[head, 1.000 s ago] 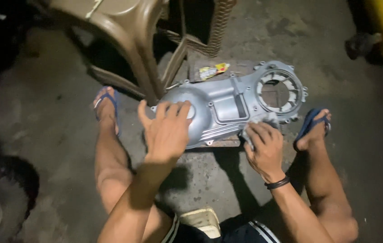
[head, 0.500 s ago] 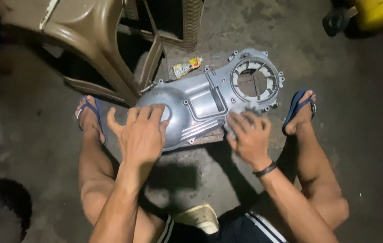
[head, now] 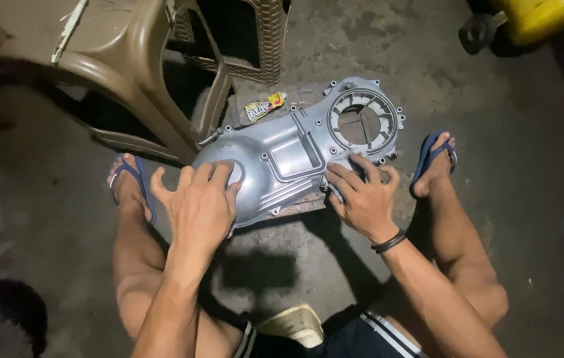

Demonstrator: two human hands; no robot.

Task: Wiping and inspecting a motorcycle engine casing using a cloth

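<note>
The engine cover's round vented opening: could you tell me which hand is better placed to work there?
Probably the right hand: its fingers rest just below the round opening of the engine cover, while the left hand lies flat on the far, domed end.

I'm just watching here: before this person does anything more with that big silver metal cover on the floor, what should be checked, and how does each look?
1. Left hand flat on the metal cover: ok.
2. Right hand on the cover's lower edge: ok.
3. What the right fingers hold: cannot tell.
4. Cover lies flat on its board: cannot tell.
5. Small tube off the cover: ok.
6. Brown plastic chair away from both hands: ok.
</note>
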